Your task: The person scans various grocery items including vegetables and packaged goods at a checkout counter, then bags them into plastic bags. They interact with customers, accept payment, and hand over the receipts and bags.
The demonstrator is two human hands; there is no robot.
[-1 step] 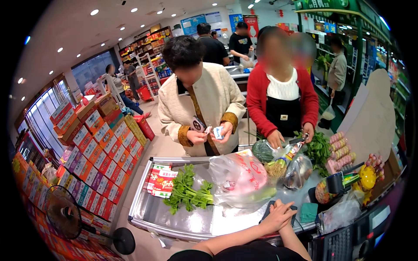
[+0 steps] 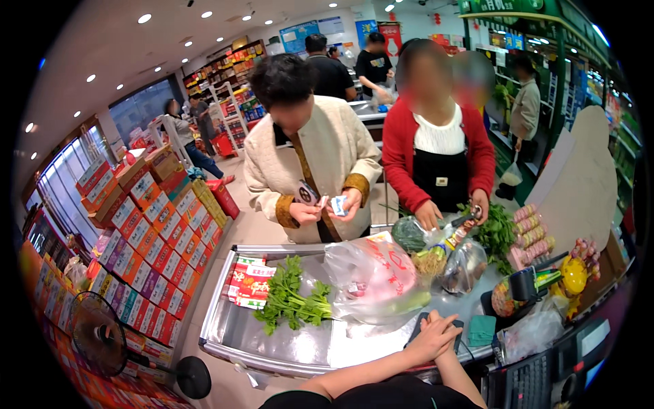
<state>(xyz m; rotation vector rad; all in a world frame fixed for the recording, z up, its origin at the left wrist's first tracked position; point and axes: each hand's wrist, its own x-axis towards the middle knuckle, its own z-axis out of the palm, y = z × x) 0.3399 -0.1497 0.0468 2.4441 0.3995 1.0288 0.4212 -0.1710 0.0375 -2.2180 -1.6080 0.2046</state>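
My left hand (image 2: 422,347) and my right hand (image 2: 446,341) are clasped together at the near edge of the metal counter (image 2: 235,334), fingers folded over each other. No object shows between them. Beside them lies a dark flat pad (image 2: 414,328), partly covered. Just beyond stands a translucent plastic bag (image 2: 368,276) with red print, a pale green vegetable showing inside it. Leafy green celery (image 2: 289,296) lies to its left, near a red and white packet (image 2: 248,283). To the right are a bunch of rooted spring onions (image 2: 429,262) and a clear bag (image 2: 465,266) with dark contents.
Across the counter, a person in a cream jacket (image 2: 327,150) holds small papers. A person in a red cardigan (image 2: 402,157) handles the vegetables. At right are a teal cloth (image 2: 481,330), a dark terminal (image 2: 523,286) and a keyboard (image 2: 528,382). Stacked cartons (image 2: 160,252) and a fan (image 2: 99,332) stand left.
The whole view has shifted very slightly. My clasped hands and the goods on the counter stay as they were.
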